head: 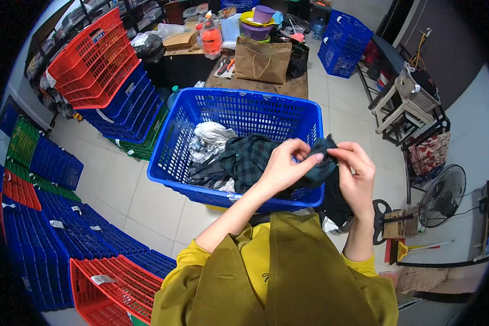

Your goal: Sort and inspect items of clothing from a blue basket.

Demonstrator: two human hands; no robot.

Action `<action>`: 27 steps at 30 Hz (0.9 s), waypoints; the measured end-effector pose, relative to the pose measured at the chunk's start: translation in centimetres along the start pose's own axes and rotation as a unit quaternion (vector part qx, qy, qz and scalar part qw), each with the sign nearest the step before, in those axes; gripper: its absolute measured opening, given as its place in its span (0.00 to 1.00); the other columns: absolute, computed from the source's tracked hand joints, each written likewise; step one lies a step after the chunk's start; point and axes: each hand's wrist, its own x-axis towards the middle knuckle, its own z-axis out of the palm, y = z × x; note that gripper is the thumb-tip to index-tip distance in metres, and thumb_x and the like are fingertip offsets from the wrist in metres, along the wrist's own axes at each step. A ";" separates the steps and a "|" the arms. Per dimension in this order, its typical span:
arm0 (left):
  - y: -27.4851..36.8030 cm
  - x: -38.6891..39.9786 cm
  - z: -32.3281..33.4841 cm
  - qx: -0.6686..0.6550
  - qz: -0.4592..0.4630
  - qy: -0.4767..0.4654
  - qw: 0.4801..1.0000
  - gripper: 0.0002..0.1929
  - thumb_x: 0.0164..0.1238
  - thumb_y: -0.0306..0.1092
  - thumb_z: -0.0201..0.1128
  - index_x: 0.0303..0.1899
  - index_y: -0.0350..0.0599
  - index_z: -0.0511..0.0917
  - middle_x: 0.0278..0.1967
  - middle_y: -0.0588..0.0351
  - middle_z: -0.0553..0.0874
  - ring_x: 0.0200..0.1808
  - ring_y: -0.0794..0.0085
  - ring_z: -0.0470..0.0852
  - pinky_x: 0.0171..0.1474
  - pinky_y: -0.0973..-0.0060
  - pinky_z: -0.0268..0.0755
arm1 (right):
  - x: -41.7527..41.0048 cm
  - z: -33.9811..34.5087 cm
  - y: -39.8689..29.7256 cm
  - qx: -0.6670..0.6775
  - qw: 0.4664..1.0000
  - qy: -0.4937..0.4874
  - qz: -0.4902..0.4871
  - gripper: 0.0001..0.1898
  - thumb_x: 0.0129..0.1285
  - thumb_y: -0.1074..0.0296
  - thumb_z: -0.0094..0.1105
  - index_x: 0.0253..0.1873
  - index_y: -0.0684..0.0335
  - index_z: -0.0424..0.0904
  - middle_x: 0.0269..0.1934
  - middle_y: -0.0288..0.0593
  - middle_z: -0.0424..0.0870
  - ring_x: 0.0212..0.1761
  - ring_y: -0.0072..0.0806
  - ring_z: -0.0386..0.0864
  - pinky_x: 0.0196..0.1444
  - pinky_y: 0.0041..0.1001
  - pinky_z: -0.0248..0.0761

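A dark green and black plaid garment (248, 157) lies partly in a blue plastic basket (236, 93), and one part of it is raised over the basket's right side. My left hand (291, 163) pinches this raised part between thumb and fingers. Close by on the right, my right hand (353, 169) grips its edge with thumb and forefinger. Bunched white cloth (212, 136) sits in the basket's left half. Black fabric (336, 199) hangs below my right hand, outside the basket; whether it belongs to the plaid garment I cannot tell.
Stacked red and blue crates (100, 61) rise at the left, with more blue crates (36, 248) lower left. Behind the basket, a table holds a brown paper bag (263, 61) and a bottle of orange liquid (211, 38). A fan (442, 195) and a plastic stool (407, 102) stand at the right.
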 end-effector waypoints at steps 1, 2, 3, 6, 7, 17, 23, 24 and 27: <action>0.0 0.1 -0.2 -0.013 -0.048 -0.070 0.996 0.19 0.77 0.46 0.58 0.48 0.36 0.82 0.37 0.59 0.83 0.34 0.76 0.79 0.43 0.76 0.73 | -0.2 0.0 0.2 -0.008 1.000 0.003 -0.011 0.11 0.60 0.89 0.54 0.42 0.71 0.84 0.40 0.49 0.84 0.38 0.34 0.83 0.39 0.26 0.74; 0.0 0.3 -0.4 -0.019 -0.102 -0.144 0.984 0.19 0.79 0.46 0.56 0.47 0.36 0.83 0.37 0.60 0.85 0.34 0.76 0.80 0.44 0.76 0.74 | -0.4 0.1 0.4 -0.016 1.000 0.007 -0.014 0.11 0.60 0.89 0.54 0.42 0.71 0.84 0.39 0.49 0.84 0.37 0.35 0.83 0.39 0.26 0.75; 0.0 0.5 -0.7 -0.156 -0.125 -0.122 0.972 0.20 0.80 0.47 0.55 0.48 0.36 0.83 0.39 0.57 0.86 0.36 0.75 0.82 0.45 0.75 0.76 | -0.5 0.1 0.6 -0.025 0.999 0.013 -0.017 0.11 0.59 0.89 0.54 0.42 0.71 0.84 0.39 0.49 0.84 0.37 0.36 0.83 0.39 0.27 0.75; 0.3 1.7 -0.9 -0.531 -0.191 -0.078 0.822 0.25 0.80 0.52 0.54 0.52 0.34 0.82 0.47 0.50 0.88 0.46 0.70 0.88 0.52 0.71 0.81 | -0.4 0.2 1.1 0.001 1.000 0.015 -0.007 0.11 0.58 0.89 0.54 0.41 0.70 0.84 0.39 0.50 0.84 0.37 0.38 0.83 0.40 0.27 0.76; 0.4 2.1 -0.8 -0.554 -0.211 -0.077 0.802 0.25 0.80 0.52 0.52 0.52 0.34 0.81 0.46 0.51 0.89 0.45 0.69 0.88 0.53 0.71 0.80 | -0.4 0.3 1.2 0.018 1.000 0.014 -0.004 0.11 0.57 0.90 0.53 0.40 0.70 0.84 0.39 0.50 0.84 0.37 0.38 0.83 0.41 0.27 0.76; -0.8 3.6 2.7 -0.255 -0.012 -0.019 0.967 0.17 0.84 0.43 0.50 0.46 0.40 0.82 0.33 0.70 0.79 0.36 0.89 0.69 0.39 0.87 0.64 | 0.5 0.9 2.3 -0.076 0.989 -0.088 0.086 0.13 0.54 0.67 0.74 0.37 0.69 0.81 0.71 0.61 0.68 0.68 0.52 0.70 0.67 0.41 0.65; -5.8 3.7 -0.2 -0.037 0.050 -0.009 0.998 0.17 0.80 0.42 0.55 0.53 0.37 0.80 0.45 0.53 0.83 0.48 0.72 0.81 0.51 0.75 0.73 | 1.2 -2.5 5.4 0.124 0.978 0.135 0.104 0.04 0.60 0.80 0.65 0.40 0.70 0.82 0.70 0.51 0.72 0.65 0.38 0.76 0.66 0.32 0.68; -7.5 3.1 -1.0 0.036 0.026 -0.017 0.999 0.16 0.77 0.41 0.58 0.53 0.37 0.80 0.45 0.50 0.83 0.48 0.68 0.81 0.51 0.73 0.73 | 1.1 -4.6 6.4 0.151 0.968 0.168 0.113 0.06 0.62 0.81 0.63 0.42 0.70 0.84 0.69 0.49 0.74 0.64 0.34 0.76 0.66 0.30 0.68; -13.3 0.5 -3.5 0.183 0.028 0.014 0.983 0.17 0.69 0.40 0.66 0.52 0.38 0.81 0.46 0.46 0.82 0.49 0.59 0.82 0.51 0.68 0.75 | 0.0 -10.7 10.6 0.136 0.947 0.285 0.058 0.13 0.62 0.85 0.57 0.49 0.70 0.85 0.67 0.51 0.76 0.64 0.32 0.77 0.69 0.31 0.68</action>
